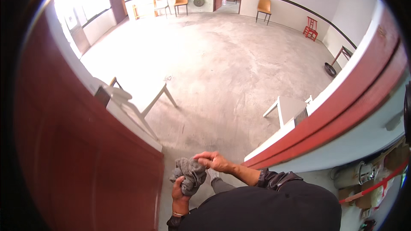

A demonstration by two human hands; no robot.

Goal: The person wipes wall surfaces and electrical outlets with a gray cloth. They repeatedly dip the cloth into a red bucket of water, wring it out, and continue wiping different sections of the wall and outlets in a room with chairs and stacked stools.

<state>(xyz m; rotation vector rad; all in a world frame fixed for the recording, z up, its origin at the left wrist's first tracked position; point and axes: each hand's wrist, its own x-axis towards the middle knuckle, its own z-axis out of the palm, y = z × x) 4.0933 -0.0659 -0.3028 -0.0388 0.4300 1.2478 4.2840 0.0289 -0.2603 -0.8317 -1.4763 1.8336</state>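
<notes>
A crumpled grey cloth [189, 171] is bunched up in front of my body, low in the head view. My left hand [180, 194] grips it from below, with the thumb laid over its near side. At the cloth's upper right edge is my right hand [215, 162], its fingers bent and touching the fabric; whether they pinch it is hard to see. Part of my leg and foot [215, 178] shows beneath my right forearm.
I am at a doorway between a red door [96, 166] on the left and a red door frame [321, 134] on the right. Beyond stand a white chair [141, 109], a white seat [289, 107] and several wall-side chairs [264, 5]. A metal container [350, 176] sits at lower right.
</notes>
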